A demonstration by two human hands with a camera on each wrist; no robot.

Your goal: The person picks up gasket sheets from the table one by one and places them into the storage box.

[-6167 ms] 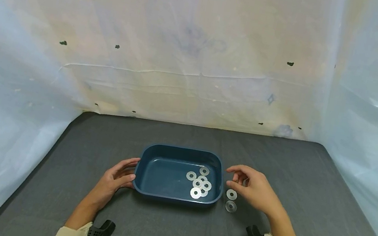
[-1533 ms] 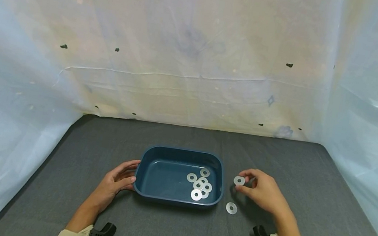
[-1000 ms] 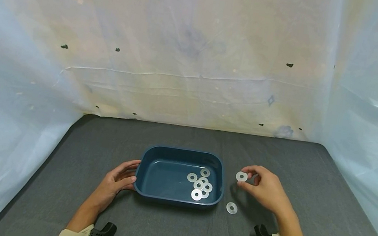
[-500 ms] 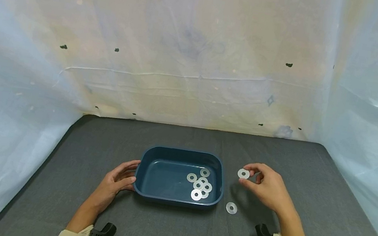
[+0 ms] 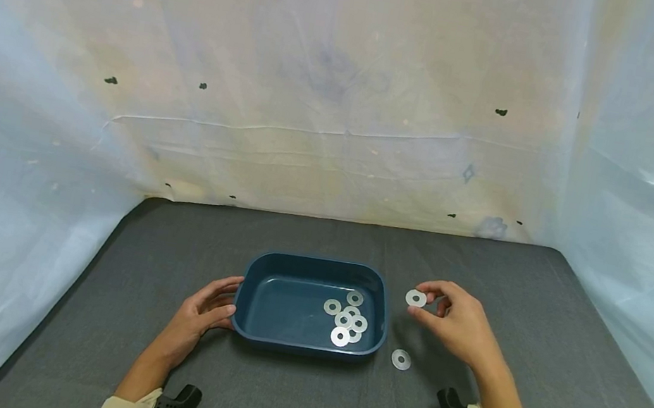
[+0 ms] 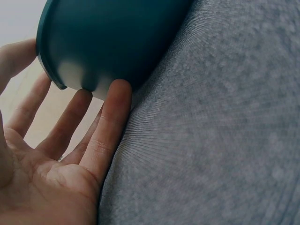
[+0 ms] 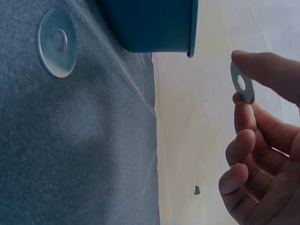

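Note:
In the head view my right hand (image 5: 461, 322) pinches a flat metal washer (image 5: 409, 298) between thumb and fingertips, raised off the table right of a blue plastic tub (image 5: 278, 307). The right wrist view shows this washer (image 7: 247, 95) tilted on edge, its hole visible. My left hand (image 5: 196, 310) touches the tub's left end; in the left wrist view its fairly straight fingers (image 6: 110, 117) rest against the wall. Several washers (image 5: 338, 342) lie partly overlapping in the tub's right half. One more washer (image 5: 400, 367) lies flat on the cloth, near the tub's front right corner.
Grey cloth (image 5: 282, 404) covers the table. Pale patterned sheets (image 5: 344, 93) hang behind it and at both sides. A black strap mount (image 5: 176, 405) sits at the left wrist, another black mount (image 5: 454, 407) at the right.
Of two washers lying beside the tub, one is now in my right hand. The hand lifted it away from the tub, then shifted slightly back left. My left hand stays at the tub.

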